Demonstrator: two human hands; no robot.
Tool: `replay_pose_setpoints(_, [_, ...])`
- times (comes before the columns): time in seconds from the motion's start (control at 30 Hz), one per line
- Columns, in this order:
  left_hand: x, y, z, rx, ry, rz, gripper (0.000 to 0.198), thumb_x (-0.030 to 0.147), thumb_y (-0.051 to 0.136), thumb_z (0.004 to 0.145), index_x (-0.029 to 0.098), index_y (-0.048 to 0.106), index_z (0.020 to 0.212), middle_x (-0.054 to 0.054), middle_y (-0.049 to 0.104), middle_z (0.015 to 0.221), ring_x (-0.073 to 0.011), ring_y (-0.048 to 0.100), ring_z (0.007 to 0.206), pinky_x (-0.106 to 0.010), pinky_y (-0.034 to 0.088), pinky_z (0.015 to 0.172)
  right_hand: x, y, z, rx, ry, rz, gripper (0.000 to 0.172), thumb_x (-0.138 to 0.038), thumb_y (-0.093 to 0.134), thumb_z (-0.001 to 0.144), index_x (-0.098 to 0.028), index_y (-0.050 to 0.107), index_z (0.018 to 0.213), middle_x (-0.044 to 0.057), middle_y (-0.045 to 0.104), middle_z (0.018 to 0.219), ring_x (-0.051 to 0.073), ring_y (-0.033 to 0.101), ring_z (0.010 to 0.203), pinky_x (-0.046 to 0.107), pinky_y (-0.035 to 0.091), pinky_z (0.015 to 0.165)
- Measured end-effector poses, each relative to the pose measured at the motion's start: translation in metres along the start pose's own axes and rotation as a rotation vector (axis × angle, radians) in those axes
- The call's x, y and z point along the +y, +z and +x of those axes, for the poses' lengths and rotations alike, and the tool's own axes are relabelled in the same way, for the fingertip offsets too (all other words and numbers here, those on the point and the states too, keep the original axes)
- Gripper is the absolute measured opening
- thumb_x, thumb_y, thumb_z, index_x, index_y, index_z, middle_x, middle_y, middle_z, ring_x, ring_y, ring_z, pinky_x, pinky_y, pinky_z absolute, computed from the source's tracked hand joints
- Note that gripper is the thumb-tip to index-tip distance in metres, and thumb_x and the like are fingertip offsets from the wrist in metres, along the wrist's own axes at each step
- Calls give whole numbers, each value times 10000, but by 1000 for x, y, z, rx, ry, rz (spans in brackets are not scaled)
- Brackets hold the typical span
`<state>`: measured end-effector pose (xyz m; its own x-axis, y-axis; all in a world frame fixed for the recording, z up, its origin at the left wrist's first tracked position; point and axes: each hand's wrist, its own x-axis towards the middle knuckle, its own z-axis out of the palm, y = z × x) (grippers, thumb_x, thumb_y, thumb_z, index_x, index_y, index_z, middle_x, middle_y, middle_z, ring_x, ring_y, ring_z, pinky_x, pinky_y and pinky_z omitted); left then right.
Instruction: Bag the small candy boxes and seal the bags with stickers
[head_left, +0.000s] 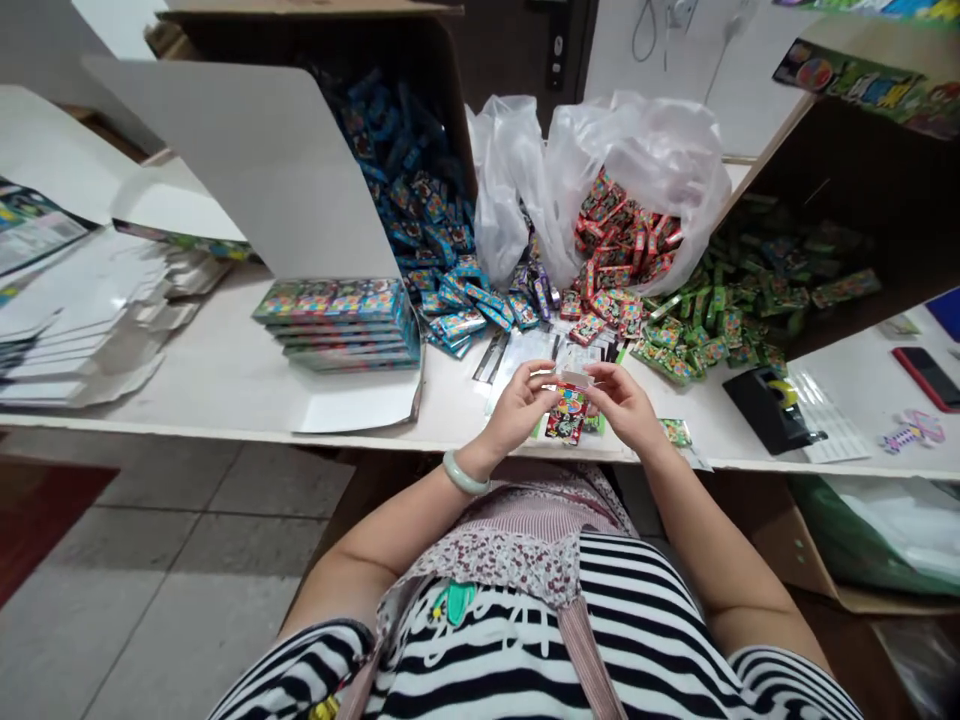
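Note:
Close to the table's front edge, my left hand (523, 407) pinches the left side of a small red printed packet (567, 418). My right hand (624, 402) grips its other side, thumb and fingers bent toward the top. A pale, partly clear piece (577, 366) shows between the fingertips; whether it is part of the packet I cannot tell. Beneath the hands lie clear plastic sheets (523, 352) and something green, mostly covered. Just beyond are loose red packets (589, 328), blue packets (459, 325) and green packets (679, 350).
An open display box (341, 325) of stacked packets stands left, beside flattened cartons (82, 310). Behind are a carton of blue packets (409, 130) and a plastic bag (637, 130) of red ones. Rightward are a carton (847, 200) of green ones, a tape dispenser (769, 412) and a phone (928, 375).

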<state>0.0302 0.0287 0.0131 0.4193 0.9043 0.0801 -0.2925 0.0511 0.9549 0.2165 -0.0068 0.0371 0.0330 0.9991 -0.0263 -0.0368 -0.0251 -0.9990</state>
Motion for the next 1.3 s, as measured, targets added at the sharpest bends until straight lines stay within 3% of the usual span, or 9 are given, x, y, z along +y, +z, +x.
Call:
replay_pose_setpoints(0.23, [-3, 4, -51, -119, 139, 70, 444, 302, 723, 885, 224, 524, 1275, -85, 692, 1201, -189, 674, 1154, -319, 561, 975, -10, 10, -41, -174, 313, 292, 347, -364, 833, 604, -246, 604, 837, 4, 687, 933, 175, 641, 845, 304, 537, 707])
replay_pose_setpoints(0.37, [-4, 7, -68, -114, 119, 77, 410, 297, 704, 899, 216, 559, 1274, -91, 695, 1223, -196, 672, 1161, -314, 566, 965, -10, 14, -58, -63, 153, 63, 271, -384, 803, 685, -248, 640, 854, -3, 637, 891, 139, 579, 727, 278, 516, 620])
replay_pose_setpoints(0.47, [-3, 9, -80, -102, 48, 96, 411, 294, 701, 898, 209, 589, 1283, -76, 714, 1155, -169, 698, 1028, -270, 577, 858, -10, 16, -73, -46, -21, -171, 250, -423, 782, 751, -241, 694, 898, 40, 633, 986, 172, 609, 832, 288, 534, 624])
replay_pose_setpoints(0.57, [-2, 9, -90, -98, -13, 124, 352, 300, 704, 894, 195, 634, 1223, -60, 719, 1077, -132, 688, 865, -230, 557, 735, -9, 18, -84, -72, -59, -249, 237, -418, 767, 780, -234, 705, 917, 53, 646, 976, 190, 630, 878, 295, 533, 638])
replay_pose_setpoints(0.87, [0, 8, -96, -146, 47, 124, 205, 272, 737, 871, 189, 652, 1039, -21, 646, 1017, -101, 632, 887, -213, 518, 797, -7, 28, -87, -87, 90, -172, 257, -393, 789, 698, -208, 672, 832, 12, 677, 831, 150, 614, 746, 301, 510, 666])
replay_pose_setpoints(1.03, [-2, 6, -98, -241, -32, 84, 360, 268, 716, 878, 225, 612, 1220, -61, 651, 1194, -141, 680, 969, -264, 554, 849, -5, 25, -87, -92, 143, -114, 297, -446, 784, 733, -211, 655, 859, 11, 675, 810, 141, 595, 712, 298, 498, 647])
replay_pose_setpoints(1.13, [-4, 5, -101, -278, -65, 108, 426, 247, 706, 877, 231, 580, 1284, -71, 671, 1183, -163, 695, 993, -292, 566, 871, 3, 24, -90, -96, 143, -114, 275, -414, 801, 712, -216, 644, 818, -1, 662, 797, 141, 588, 726, 303, 496, 676])
replay_pose_setpoints(1.3, [-5, 7, -105, -274, -98, 179, 250, 320, 699, 887, 184, 625, 1083, -53, 690, 1020, -156, 674, 900, -290, 549, 810, 17, 29, -97, -155, 232, -84, 256, -410, 809, 691, -222, 649, 761, -13, 646, 756, 148, 573, 715, 317, 489, 694])
